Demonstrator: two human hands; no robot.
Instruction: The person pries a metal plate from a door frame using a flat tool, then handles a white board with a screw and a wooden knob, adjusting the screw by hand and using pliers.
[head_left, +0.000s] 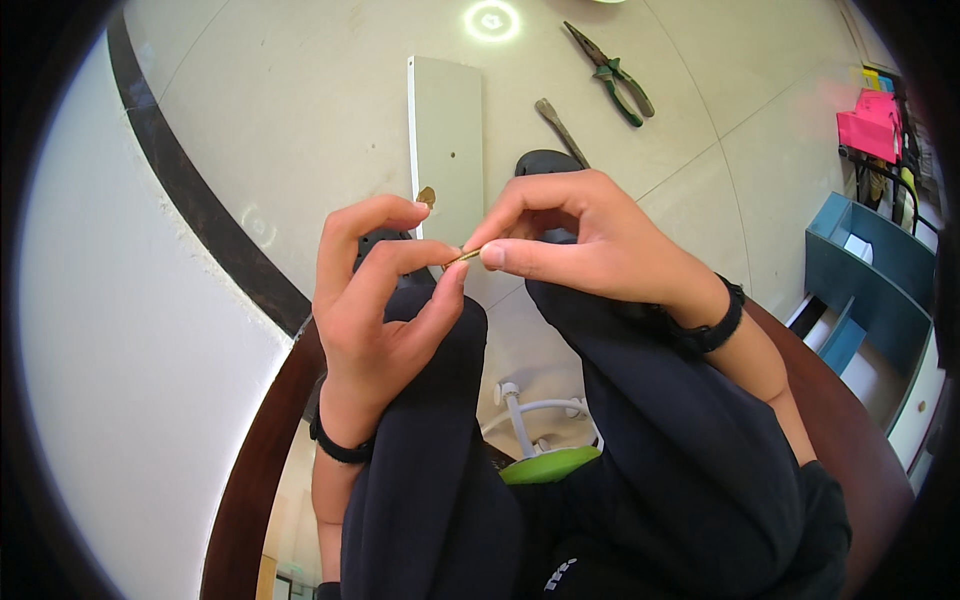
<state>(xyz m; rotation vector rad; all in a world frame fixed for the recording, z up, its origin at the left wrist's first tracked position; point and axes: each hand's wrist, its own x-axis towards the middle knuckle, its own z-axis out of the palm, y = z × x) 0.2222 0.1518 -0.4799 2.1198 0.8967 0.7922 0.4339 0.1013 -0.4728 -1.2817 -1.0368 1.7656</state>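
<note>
Between my two hands, above the knees, is a small thin brass-coloured piece (466, 256), perhaps a screw; the fingers partly hide it. My left hand (382, 300) pinches its left end between thumb and a finger, with the index finger raised apart. The right end is pinched by thumb and index finger of my right hand (585, 232). Beyond them a white panel (454, 105) lies on the floor, with a small hole and a brown damaged patch at its left edge. A metal tool with a flattened end (559, 127) lies to its right, partly hidden. Farther off are green-handled long-nose pliers (611, 71).
On the right stands a blue and white shelf unit (877, 262), with a pink item (870, 127) beyond it. A white wall (135, 337) with dark skirting (217, 202) runs along the left. A green seat with white legs (551, 465) shows beneath me.
</note>
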